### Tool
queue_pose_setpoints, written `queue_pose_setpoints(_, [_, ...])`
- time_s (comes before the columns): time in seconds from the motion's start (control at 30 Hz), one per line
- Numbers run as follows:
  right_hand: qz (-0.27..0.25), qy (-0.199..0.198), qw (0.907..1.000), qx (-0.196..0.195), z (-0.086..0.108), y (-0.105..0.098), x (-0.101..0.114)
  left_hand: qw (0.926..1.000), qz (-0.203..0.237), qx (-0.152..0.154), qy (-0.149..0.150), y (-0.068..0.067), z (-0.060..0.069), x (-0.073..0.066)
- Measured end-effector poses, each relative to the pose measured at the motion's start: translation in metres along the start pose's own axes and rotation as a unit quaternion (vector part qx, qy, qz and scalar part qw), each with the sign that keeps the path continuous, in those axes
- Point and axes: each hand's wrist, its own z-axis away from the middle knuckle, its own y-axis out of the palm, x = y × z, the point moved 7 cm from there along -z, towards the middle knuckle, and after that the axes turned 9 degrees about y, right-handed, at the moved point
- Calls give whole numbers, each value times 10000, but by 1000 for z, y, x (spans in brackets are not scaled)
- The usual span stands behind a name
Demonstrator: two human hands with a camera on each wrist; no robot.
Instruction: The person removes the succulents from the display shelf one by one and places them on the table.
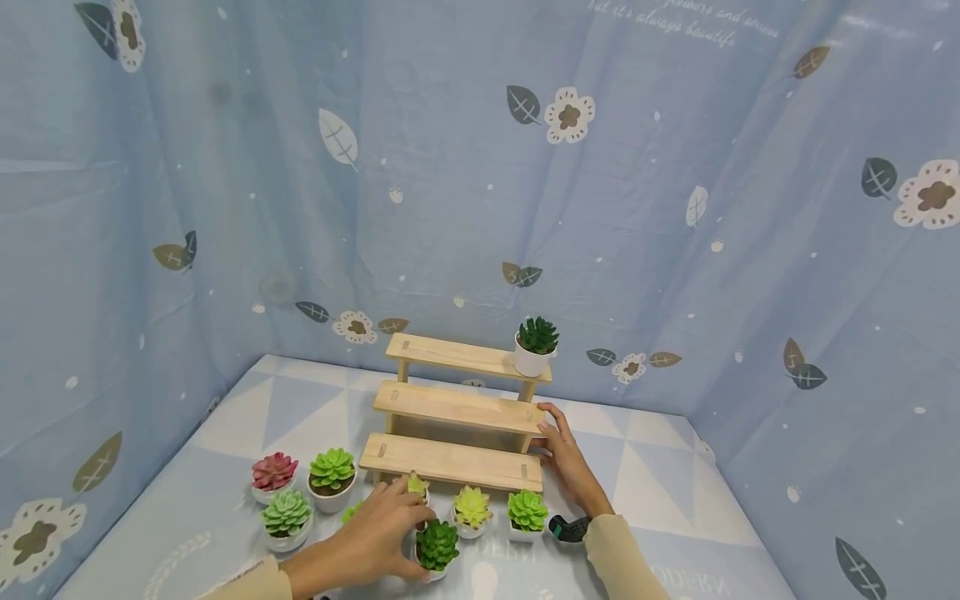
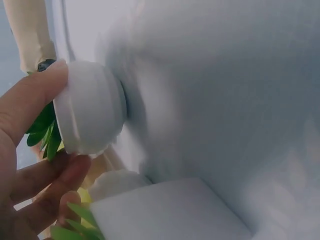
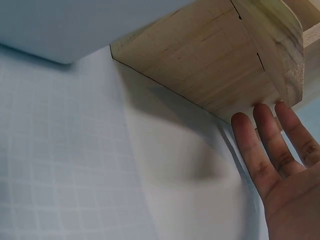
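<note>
In the head view, my left hand (image 1: 375, 533) holds a small dark green potted succulent (image 1: 437, 546) near the front of the table. The left wrist view shows the thumb on one side of its white pot (image 2: 92, 107) and fingertips on the other. My right hand (image 1: 567, 458) is at the right end of a three-step wooden stand (image 1: 457, 404). Its extended fingers (image 3: 270, 142) touch the stand's side in the right wrist view; the thumb is hidden there. Another dark green succulent (image 1: 534, 346) stands in a white pot on the top step's right end.
Left of the stand are a red succulent (image 1: 274, 472), a pale green one (image 1: 286, 514) and a bright green one (image 1: 332, 469). Before the lowest step stand a yellow-green succulent (image 1: 472, 508) and a green one (image 1: 527, 511). A black band (image 1: 568, 528) lies by the right wrist.
</note>
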Motion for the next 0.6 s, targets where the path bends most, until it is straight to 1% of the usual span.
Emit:
queue_pose_setpoints(0.13, [-25,-7,10000,22,0,0,-1,9997,222,-83,20,-2,0,0])
queue_pose_setpoints(0.33, [-8,-3,10000,17,-1,-1,-1,9995,290,-154,-12,-8,1,-1])
queue_pose_setpoints(0.43, [-13,38,10000,-5,-2,-1,-2,9994,313,-147,7,-14,2,-1])
queue_pose_setpoints(0.6, [-41,33,10000,15,-3,-1,-2,9982,537,-221,137,-28,0,-2])
